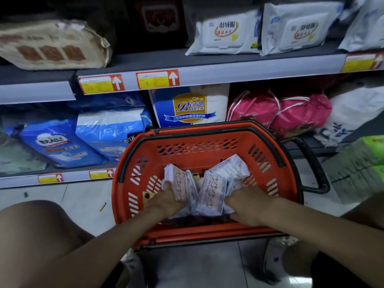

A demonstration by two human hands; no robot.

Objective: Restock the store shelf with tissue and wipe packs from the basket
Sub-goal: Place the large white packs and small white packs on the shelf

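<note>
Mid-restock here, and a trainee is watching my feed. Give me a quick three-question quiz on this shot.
1. True or false: the left hand and right hand both hold tissue packs inside the orange basket.
2. What lies on the upper shelf, right side? A white wipe packs B bottles C cans
3. Fill in: the pink bags sit on the ____ shelf.
Key: 1 true; 2 A; 3 lower.

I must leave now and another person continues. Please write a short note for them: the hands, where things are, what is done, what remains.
Left hand: grips a tissue pack inside the orange basket.
Right hand: grips a second pack beside it.
A third pack lies behind them in the basket.
Wipe packs are on the upper shelf.
Done: nothing lifted out yet.
Left: put the basket's packs on the shelf.
</note>
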